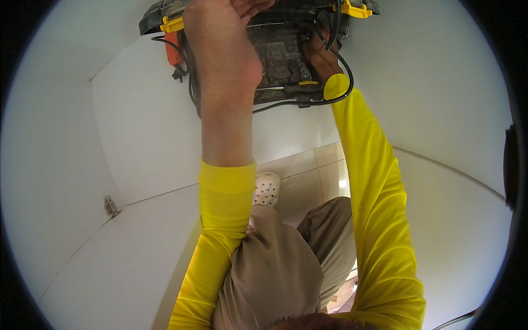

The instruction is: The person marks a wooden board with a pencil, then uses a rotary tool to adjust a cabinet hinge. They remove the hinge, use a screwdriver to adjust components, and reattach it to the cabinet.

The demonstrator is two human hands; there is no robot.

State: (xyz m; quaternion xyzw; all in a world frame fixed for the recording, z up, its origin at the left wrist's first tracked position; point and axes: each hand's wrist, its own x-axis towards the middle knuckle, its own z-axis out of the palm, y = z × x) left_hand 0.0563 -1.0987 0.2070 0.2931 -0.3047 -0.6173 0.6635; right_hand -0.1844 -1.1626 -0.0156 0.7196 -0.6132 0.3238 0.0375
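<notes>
A dirty black toolbox (278, 60) with yellow latches (360, 10) stands at the top of the head view, its inside showing. My left hand (217, 27) is over its left part, cut by the upper edge. The fingers that show are curled together; what they hold, if anything, is out of sight. My right hand (324, 55) reaches into the toolbox's right side beside a looped black cable (344, 63). Its fingers are hidden among the dark contents. A screwdriver (305, 83) with a black and yellow handle lies along the near side of the box.
An orange object (173, 52) with a black cord hangs at the toolbox's left. White panels (148, 121) enclose the space on both sides, with a metal hinge (110, 206) at the left. Below are a tiled floor (297, 190) and my perforated white clog (268, 188).
</notes>
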